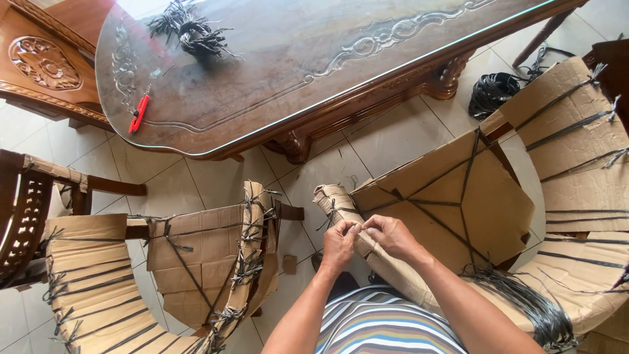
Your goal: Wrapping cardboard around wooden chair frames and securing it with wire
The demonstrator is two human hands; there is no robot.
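Item: cardboard-wrapped chair arm [341,204], bound with black plastic strapping, being worked at lap level in front of a striped shirt [386,328].

Left hand [339,244]: being held closed, fingertips pinched on a black strap [331,213] where it crosses the wrapped arm. Right hand [392,236]: likewise being held closed in a pinch just beside the left, thumbs nearly touching. Whether a knot or a loose end is being gripped cannot be told; the fingers are covering it.

Location of the worked thing: the arm belongs to the cardboard-covered chair [458,203] to the right, whose seat panel is being crossed by several taut straps. A loose bundle of black strands [531,301] is lying against the right forearm.

Handling note, as a judgement: the strap is probably best being kept taut by both pinches at once, drawn flat against the cardboard rather than twisted, with the hands kept close so that tension is not being lost at the crossing.

Surroundings: a second wrapped chair [196,262] is standing to the left; a glass-topped carved wooden table [295,59] is bearing a red-handled cutter [138,113] and a tangle of strap offcuts [190,29]; a coil of black strapping [493,92] is resting on the tiled floor [393,137].
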